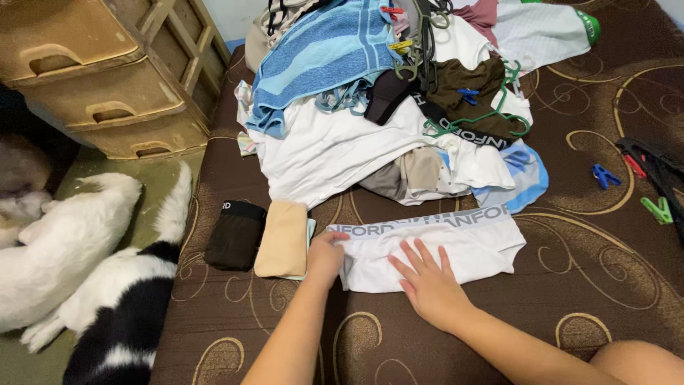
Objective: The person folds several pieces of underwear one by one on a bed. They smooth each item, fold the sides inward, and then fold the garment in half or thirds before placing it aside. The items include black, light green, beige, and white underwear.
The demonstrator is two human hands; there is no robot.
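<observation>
Taking the white underwear [456,249] spread flat on the brown patterned bed [591,285] as the landmark, and reading from the left: well off to its left, on the floor beside the bed, lie white and black-and-white animals [85,278] below a tan plastic drawer unit [100,78]. Nearer, just left of the underwear, sit a folded black garment [236,235] and a folded beige garment [283,239], side by side. The left hand [326,258] pinches the underwear's left edge, fingers closed on the cloth. The right hand [427,281] lies open and flat on its lower middle, pressing it down. Behind it rises a heap of unfolded laundry [385,93]; to its right lie loose clothes pegs [605,175]. Folding appears to be just starting; the next move likely calls for bringing the pinched edge over while the flat palm steadies the fabric.
</observation>
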